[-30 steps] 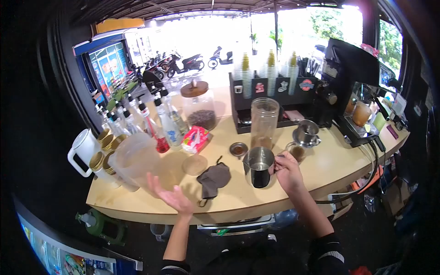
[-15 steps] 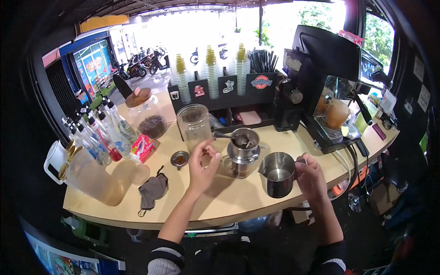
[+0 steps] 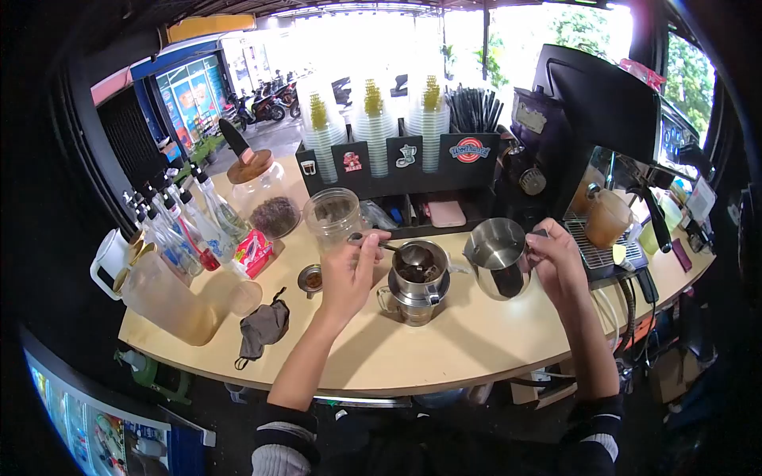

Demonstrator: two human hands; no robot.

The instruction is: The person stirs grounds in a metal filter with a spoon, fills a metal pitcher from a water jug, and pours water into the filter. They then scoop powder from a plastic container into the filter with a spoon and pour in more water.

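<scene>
My left hand [image 3: 352, 274] grips the handle of a spoon [image 3: 390, 247], whose bowl rests in the dark grounds inside a metal drip filter [image 3: 419, 274]. That filter sits on a glass cup [image 3: 416, 314] with a handle. In my right hand [image 3: 559, 258] is the handle of a steel pitcher [image 3: 498, 258], held above the table to the right of the filter. A clear jar [image 3: 332, 218] stands just behind my left hand. Left of that hand lies a small round metal dish [image 3: 311, 278] with brown powder in it.
A grey cloth mask [image 3: 263, 327], a plastic jug [image 3: 171, 301], pump bottles [image 3: 194, 230] and a bean jar [image 3: 270, 198] are at the left. Cup stacks in a black holder [image 3: 365, 171] stand behind. An espresso machine [image 3: 607, 147] occupies the right.
The pitcher has been raised with my right hand. My left fingers have closed on the spoon, which was in the filter before. The view has shifted slightly.
</scene>
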